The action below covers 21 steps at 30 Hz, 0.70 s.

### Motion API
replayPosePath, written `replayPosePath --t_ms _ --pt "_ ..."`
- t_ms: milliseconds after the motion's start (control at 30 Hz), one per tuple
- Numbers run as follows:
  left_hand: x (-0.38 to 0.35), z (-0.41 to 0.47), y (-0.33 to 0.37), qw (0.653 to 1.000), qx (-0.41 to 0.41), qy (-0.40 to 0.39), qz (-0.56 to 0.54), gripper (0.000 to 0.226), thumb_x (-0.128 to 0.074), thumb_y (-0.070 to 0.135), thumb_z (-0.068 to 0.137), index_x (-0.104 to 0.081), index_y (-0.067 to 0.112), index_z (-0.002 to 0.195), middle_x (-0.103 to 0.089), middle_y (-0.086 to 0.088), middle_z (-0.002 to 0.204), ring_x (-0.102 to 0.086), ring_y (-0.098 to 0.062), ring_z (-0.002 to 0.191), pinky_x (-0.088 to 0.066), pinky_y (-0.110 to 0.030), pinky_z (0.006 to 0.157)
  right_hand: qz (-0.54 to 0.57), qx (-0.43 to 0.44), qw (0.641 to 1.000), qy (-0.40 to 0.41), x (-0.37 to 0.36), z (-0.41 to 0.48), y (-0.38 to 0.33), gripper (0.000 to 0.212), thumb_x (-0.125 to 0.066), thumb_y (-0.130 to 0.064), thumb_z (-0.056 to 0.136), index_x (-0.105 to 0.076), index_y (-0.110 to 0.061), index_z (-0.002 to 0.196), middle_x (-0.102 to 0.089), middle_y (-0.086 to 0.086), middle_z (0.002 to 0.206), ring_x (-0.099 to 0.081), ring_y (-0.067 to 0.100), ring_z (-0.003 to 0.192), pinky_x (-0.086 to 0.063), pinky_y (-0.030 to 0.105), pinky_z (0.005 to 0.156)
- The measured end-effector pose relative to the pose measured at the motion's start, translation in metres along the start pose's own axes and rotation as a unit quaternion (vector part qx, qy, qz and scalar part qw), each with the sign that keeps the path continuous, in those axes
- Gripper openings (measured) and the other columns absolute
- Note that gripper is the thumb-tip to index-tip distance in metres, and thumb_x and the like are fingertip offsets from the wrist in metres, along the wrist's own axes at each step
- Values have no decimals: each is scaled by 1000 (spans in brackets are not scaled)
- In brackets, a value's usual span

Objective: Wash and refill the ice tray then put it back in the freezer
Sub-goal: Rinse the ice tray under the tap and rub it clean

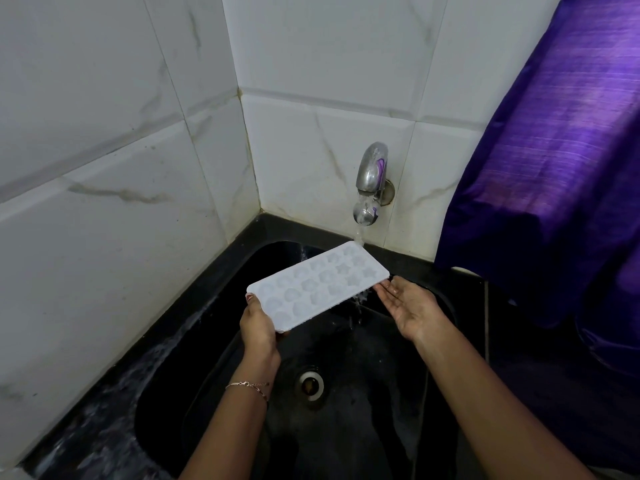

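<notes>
Head view shows two hands (pixel 258 327) (pixel 412 308) touching one ice tray (pixel 318 287).

The fingers of the left hand (pixel 258 329) are hidden beneath the lower-left end of the ice tray (pixel 318 285); only its thumb shows. Whether the right hand (pixel 410 308) touches the tray's right edge is unclear. Both forearms and the sink (pixel 374 445) run off the bottom edge, and the purple cloth (pixel 554 150) runs off the right.

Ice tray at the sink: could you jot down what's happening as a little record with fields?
Tray: white ice tray held over the black sink
Left hand: grips the tray's near end
Right hand: open, palm up, fingertips at the tray's right edge
Tap: running; water lands on the tray's far end
Stage: rinsing, it seems
</notes>
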<state>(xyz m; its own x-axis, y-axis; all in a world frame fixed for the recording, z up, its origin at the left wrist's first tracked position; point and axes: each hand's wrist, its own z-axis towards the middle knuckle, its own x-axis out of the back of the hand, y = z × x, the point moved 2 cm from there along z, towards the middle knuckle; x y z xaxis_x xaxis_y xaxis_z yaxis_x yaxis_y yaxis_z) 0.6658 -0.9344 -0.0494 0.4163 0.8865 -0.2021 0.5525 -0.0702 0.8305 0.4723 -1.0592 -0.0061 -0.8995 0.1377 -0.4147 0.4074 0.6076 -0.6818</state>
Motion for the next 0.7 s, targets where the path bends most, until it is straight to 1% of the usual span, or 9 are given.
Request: replayPosePath --t_ms 133,200,233,333,400,500,567,700 --pt "0 0 -1 1000 -3 -3 2 39 -33 47 102 -58 18 110 -68 -2 94 -66 -21 77 -47 -27 52 0 -1 1000 -4 3 -1 0 28 -48 1 97 -51 6 124 -65 17 93 -66 24 86 -52 35 92" --pt "-2 1 0 1000 1 -8 -5 39 -34 48 101 -58 17 110 -69 -4 97 -67 -24 80 -48 -27 53 0 -1 1000 -5 5 -1 -1 29 -48 1 97 -51 6 125 -65 18 96 -66 26 91 -53 35 90" --pt "-4 2 1 1000 4 -13 -7 40 -35 48 101 -58 17 110 -69 -5 97 -67 -25 80 -49 -27 52 0 0 1000 -6 6 -1 -2 29 -48 0 97 -51 6 125 -65 19 98 -66 28 95 -54 35 90" --pt "-14 3 7 1000 11 -25 -5 40 -36 48 100 -59 16 108 -70 -6 95 -66 -25 75 -44 -21 39 4 5 1000 -4 10 0 -9 27 -49 1 96 -52 5 123 -65 20 102 -65 31 105 -54 35 90" --pt "-22 5 10 999 10 -38 -6 41 -37 48 100 -59 15 109 -70 -6 94 -66 -25 73 -43 -21 37 7 11 1000 -5 12 0 -15 22 -50 2 96 -55 5 117 -66 19 99 -66 29 103 -55 34 87" --pt "-31 8 11 999 9 -51 -9 42 -36 47 100 -59 14 111 -70 -6 93 -65 -25 72 -42 -20 36 1 22 1000 -4 14 0 -22 12 -50 1 96 -60 3 103 -67 16 95 -67 24 94 -55 31 85" --pt "-36 9 10 998 10 -57 -5 43 -35 48 101 -59 14 111 -70 -6 90 -65 -24 68 -41 -20 36 3 26 1000 -4 16 2 -24 12 -49 0 97 -61 0 95 -67 15 94 -67 23 90 -56 28 81" --pt "-40 8 8 998 16 -60 2 41 -35 47 101 -58 15 109 -69 -3 85 -64 -21 64 -40 -19 37 8 27 1000 0 20 3 -27 11 -50 -1 97 -60 0 98 -68 15 94 -67 22 91 -57 24 75"
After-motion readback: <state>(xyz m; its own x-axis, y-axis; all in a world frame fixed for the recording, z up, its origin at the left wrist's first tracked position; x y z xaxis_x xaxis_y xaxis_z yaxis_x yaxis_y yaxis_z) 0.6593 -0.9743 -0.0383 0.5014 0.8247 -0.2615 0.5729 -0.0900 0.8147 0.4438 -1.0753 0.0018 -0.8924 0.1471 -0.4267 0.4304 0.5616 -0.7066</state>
